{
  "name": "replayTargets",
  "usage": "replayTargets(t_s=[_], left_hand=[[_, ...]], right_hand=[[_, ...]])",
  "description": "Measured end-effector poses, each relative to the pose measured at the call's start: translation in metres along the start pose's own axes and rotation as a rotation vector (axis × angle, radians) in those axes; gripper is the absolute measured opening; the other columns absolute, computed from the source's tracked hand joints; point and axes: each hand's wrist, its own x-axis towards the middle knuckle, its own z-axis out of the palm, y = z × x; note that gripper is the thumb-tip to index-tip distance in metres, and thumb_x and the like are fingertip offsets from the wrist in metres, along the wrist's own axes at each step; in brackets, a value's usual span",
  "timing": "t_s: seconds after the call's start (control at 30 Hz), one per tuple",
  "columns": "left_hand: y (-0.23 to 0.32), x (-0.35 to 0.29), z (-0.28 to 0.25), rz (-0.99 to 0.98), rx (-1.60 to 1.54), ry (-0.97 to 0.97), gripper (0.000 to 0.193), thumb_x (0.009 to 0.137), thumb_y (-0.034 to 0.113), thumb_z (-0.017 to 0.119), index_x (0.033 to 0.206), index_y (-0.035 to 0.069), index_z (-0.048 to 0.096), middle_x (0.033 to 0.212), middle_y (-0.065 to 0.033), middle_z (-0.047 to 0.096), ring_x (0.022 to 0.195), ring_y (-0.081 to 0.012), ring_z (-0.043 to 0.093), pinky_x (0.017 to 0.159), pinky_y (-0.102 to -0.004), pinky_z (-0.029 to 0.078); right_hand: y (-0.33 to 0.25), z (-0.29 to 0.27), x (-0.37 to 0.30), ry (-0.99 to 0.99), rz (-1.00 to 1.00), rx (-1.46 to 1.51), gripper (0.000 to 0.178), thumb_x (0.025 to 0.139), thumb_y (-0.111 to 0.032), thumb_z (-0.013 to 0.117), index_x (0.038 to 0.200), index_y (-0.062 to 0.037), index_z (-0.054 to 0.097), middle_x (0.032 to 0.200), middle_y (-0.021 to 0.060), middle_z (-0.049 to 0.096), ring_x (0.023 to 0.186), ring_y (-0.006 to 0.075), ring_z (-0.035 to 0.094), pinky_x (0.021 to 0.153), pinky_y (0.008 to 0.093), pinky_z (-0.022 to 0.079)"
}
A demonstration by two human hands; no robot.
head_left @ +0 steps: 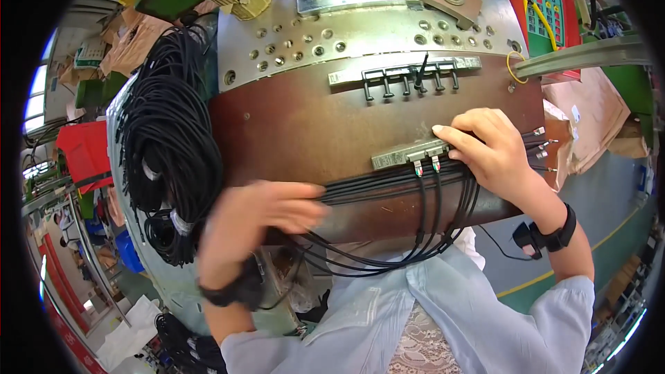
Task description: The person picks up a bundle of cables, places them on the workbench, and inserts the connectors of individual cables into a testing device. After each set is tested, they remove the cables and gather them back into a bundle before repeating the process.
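Note:
A narrow metal holding bar lies near the front of the brown work board. Two black cables with small metal connector ends with red and green marks are set in its front edge. My right hand is at the bar's right end, its index finger on top and thumb at the front edge, closed around a cable end that the fingers mostly hide. More black cables hang from there in a loop in front of me. My left hand, blurred, has its fingers stretched out beside a row of black cables along the board's front edge.
A second metal bar with several black moulded pieces lies farther back, below a drilled metal plate. A big bundle of black cables stands at the left. A metal arm and a green control panel are at the right.

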Motion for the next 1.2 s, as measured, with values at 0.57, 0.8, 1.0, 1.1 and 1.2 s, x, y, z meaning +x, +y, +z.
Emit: replayTargets(t_s=[0.57, 0.8, 1.0, 1.1, 1.2], left_hand=[[0.082, 0.213, -0.006, 0.285, -0.839, -0.469, 0.026, 0.095, 0.022, 0.044, 0.091, 0.001, 0.057, 0.061, 0.0021, 0.045, 0.051, -0.0093, 0.042, 0.048, -0.0229, 0.039], [0.086, 0.19, -0.027, 0.42, 0.904, 0.451, 0.035, 0.093, 0.026, 0.048, 0.113, -0.003, 0.05, 0.099, -0.0128, 0.06, 0.079, -0.023, 0.06, 0.07, -0.0298, 0.049], [0.078, 0.21, -0.033, 0.88, 1.369, 0.761, 0.028, 0.086, 0.023, 0.055, 0.103, 0.001, 0.057, 0.093, -0.0105, 0.064, 0.079, -0.0236, 0.064, 0.067, -0.0317, 0.051], [0.076, 0.216, -0.03, 1.256, 1.476, 0.855, 0.02, 0.081, 0.021, 0.061, 0.093, 0.005, 0.064, 0.085, -0.0068, 0.064, 0.075, -0.0223, 0.064, 0.062, -0.0322, 0.052], [0.087, 0.207, -0.024, 0.998, 1.532, 0.706, 0.027, 0.08, 0.02, 0.063, 0.102, 0.004, 0.06, 0.093, -0.01, 0.063, 0.083, -0.0258, 0.062, 0.069, -0.0342, 0.051]], right_hand=[[0.041, -0.064, 0.152, 0.031, 0.79, 0.612, 0.02, 0.087, -0.016, 0.054, 0.086, 0.0032, 0.059, 0.075, 0.0098, 0.059, 0.069, 0.0208, 0.056, 0.062, 0.0311, 0.045], [0.142, 0.02, 0.151, 0.297, 0.03, -0.469, 0.018, 0.082, -0.011, 0.056, 0.098, -0.0034, 0.06, 0.086, 0.0127, 0.061, 0.077, 0.0257, 0.059, 0.066, 0.0345, 0.048], [0.13, 0.017, 0.158, 0.263, -0.098, -0.757, 0.027, 0.08, -0.016, 0.06, 0.105, -0.0075, 0.06, 0.088, 0.0146, 0.063, 0.08, 0.0301, 0.062, 0.069, 0.0385, 0.05], [0.097, 0.019, 0.156, 0.24, -0.018, -0.665, 0.028, 0.08, -0.02, 0.062, 0.106, -0.0082, 0.06, 0.086, 0.0151, 0.063, 0.078, 0.031, 0.062, 0.069, 0.0403, 0.05], [0.118, 0.025, 0.158, 0.235, 0.044, -0.576, 0.031, 0.08, -0.02, 0.062, 0.108, -0.0071, 0.059, 0.09, 0.0155, 0.063, 0.082, 0.0308, 0.062, 0.072, 0.0393, 0.049]])
